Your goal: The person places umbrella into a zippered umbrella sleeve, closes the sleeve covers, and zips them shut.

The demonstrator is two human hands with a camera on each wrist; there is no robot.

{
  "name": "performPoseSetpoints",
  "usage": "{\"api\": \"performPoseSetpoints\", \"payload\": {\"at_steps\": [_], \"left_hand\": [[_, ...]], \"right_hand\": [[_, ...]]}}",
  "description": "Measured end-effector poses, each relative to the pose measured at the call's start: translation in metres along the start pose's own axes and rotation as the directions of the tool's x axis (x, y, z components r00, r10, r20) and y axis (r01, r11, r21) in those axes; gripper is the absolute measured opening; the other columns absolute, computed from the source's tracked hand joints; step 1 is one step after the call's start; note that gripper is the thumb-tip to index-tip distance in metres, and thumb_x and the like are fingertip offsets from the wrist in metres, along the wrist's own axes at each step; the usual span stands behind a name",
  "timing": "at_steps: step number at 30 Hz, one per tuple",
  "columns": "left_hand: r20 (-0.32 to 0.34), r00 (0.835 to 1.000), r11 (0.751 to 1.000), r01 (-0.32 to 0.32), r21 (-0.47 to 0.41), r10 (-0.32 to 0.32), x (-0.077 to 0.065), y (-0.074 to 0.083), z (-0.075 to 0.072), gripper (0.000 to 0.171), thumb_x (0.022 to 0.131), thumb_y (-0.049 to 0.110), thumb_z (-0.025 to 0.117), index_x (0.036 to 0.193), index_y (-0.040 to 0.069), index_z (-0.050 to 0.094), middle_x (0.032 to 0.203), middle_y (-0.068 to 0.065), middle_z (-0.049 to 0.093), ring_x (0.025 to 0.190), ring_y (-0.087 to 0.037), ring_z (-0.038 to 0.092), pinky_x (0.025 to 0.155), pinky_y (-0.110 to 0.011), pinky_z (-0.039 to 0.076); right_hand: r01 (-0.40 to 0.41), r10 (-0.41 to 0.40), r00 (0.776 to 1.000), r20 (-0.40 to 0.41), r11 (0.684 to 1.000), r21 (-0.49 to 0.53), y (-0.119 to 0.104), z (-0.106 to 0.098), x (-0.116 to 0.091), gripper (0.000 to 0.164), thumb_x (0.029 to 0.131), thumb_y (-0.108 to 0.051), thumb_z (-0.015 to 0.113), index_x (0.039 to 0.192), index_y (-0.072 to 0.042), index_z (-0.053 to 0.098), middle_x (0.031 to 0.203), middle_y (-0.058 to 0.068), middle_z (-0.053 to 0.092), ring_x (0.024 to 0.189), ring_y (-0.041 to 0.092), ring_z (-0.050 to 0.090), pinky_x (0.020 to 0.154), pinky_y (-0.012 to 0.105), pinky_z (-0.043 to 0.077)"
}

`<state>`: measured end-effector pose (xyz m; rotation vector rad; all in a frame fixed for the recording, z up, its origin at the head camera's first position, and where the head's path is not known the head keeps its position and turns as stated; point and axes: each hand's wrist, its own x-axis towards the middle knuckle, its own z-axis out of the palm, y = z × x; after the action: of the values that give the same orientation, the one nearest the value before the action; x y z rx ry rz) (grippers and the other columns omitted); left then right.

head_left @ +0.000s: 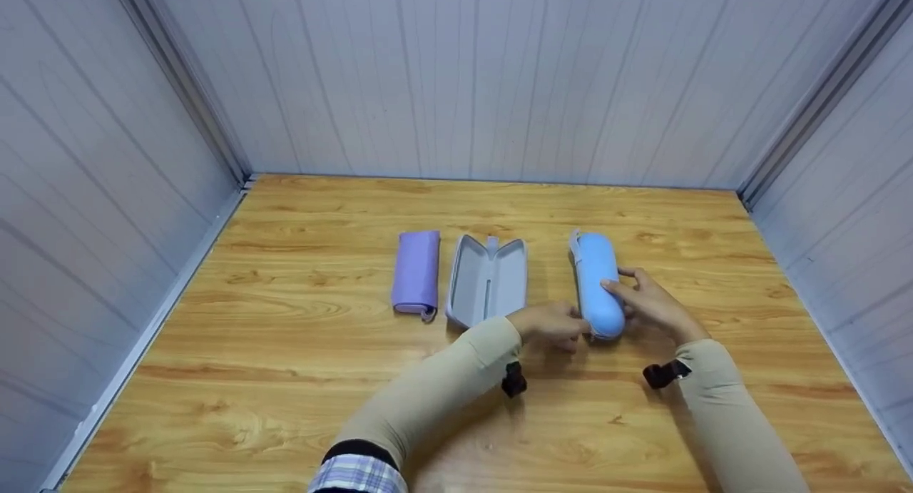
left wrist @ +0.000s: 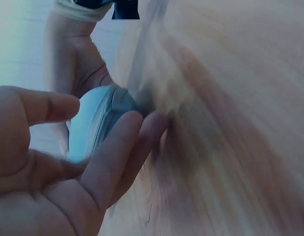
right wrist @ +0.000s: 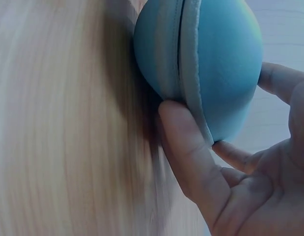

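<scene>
The right hand [head_left: 658,309], half open, gripped the smooth sky-blue capsule-shaped case [head_left: 598,268] from three o'clock on the wood-grain worktop [head_left: 285,350]. The left hand [head_left: 551,324], fingers partly bent, was at its six o'clock end; whether it pinched anything, I couldn't tell.

The tabletop [head_left: 299,286] lies open left of the purple case [head_left: 416,268] and in a strip between the cases and the back wall [head_left: 456,86]. The gap between the open grey case [head_left: 511,279] and the blue case [head_left: 598,275] admits entry from behind; the left hand [head_left: 551,323] obstructs its near end. The right hand [head_left: 660,309] bars the blue case's right flank.
</scene>
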<state>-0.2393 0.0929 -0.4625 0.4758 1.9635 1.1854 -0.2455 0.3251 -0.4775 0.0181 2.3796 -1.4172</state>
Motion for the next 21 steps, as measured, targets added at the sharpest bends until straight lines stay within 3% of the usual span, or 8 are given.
{"api": "performPoseSetpoints", "payload": {"at_steps": [3,6,9,12,17,21], "left_hand": [[-0.036,0.998,0.999,-0.046,-0.005,0.046,0.004,0.002,-0.006,0.057,0.100,0.025,0.054,0.147,-0.003,0.040,0.097,-0.017,0.064,0.081,-0.021,0.058,0.090,-0.039,0.048],[-0.061,0.995,0.995,-0.083,-0.058,0.079,0.011,0.004,-0.010,0.060,0.101,0.024,0.052,0.151,-0.003,0.034,0.114,-0.020,0.061,0.093,-0.024,0.058,0.091,-0.042,0.048],[-0.106,0.994,0.984,-0.046,-0.174,0.027,0.020,0.007,-0.013,0.066,0.102,0.026,0.053,0.154,-0.004,0.025,0.141,-0.023,0.048,0.118,-0.030,0.056,0.098,-0.042,0.050],[-0.163,0.986,0.956,-0.004,-0.294,-0.046,0.026,0.010,-0.014,0.073,0.101,0.028,0.056,0.157,-0.003,0.020,0.154,-0.023,0.035,0.132,-0.037,0.047,0.097,-0.045,0.052],[-0.190,0.980,0.923,-0.022,-0.384,-0.055,0.035,0.015,-0.016,0.065,0.102,0.023,0.053,0.156,-0.002,0.025,0.155,-0.022,0.034,0.135,-0.041,0.041,0.097,-0.052,0.051],[-0.186,0.982,0.906,-0.041,-0.422,-0.043,0.042,0.015,-0.015,0.056,0.102,0.017,0.050,0.151,-0.004,0.033,0.149,-0.024,0.042,0.132,-0.039,0.045,0.097,-0.055,0.049]], "right_hand": [[-0.007,0.007,1.000,0.011,1.000,0.013,0.000,0.000,-0.001,0.092,0.100,-0.054,0.052,0.158,0.000,0.005,0.141,0.039,0.041,0.114,0.041,0.060,0.098,0.051,0.049],[-0.011,0.011,1.000,0.015,1.000,0.017,-0.001,0.001,-0.001,0.092,0.100,-0.055,0.051,0.159,-0.001,0.005,0.140,0.038,0.042,0.111,0.040,0.062,0.095,0.049,0.050],[-0.002,0.002,1.000,0.017,1.000,0.021,0.000,0.001,0.000,0.090,0.101,-0.053,0.051,0.158,0.000,0.006,0.140,0.039,0.042,0.111,0.040,0.062,0.094,0.048,0.051],[0.010,-0.010,1.000,0.019,1.000,0.026,0.001,0.001,0.001,0.088,0.102,-0.052,0.050,0.158,0.001,0.006,0.141,0.040,0.040,0.115,0.044,0.060,0.096,0.049,0.050],[0.013,-0.014,1.000,0.019,0.999,0.042,0.003,0.000,0.001,0.087,0.102,-0.050,0.050,0.158,0.000,0.007,0.143,0.040,0.039,0.117,0.044,0.058,0.095,0.046,0.051],[0.009,-0.011,0.999,0.031,0.999,0.052,0.004,0.001,0.002,0.086,0.103,-0.050,0.050,0.159,-0.001,0.007,0.143,0.038,0.040,0.115,0.040,0.060,0.092,0.043,0.052]]}}
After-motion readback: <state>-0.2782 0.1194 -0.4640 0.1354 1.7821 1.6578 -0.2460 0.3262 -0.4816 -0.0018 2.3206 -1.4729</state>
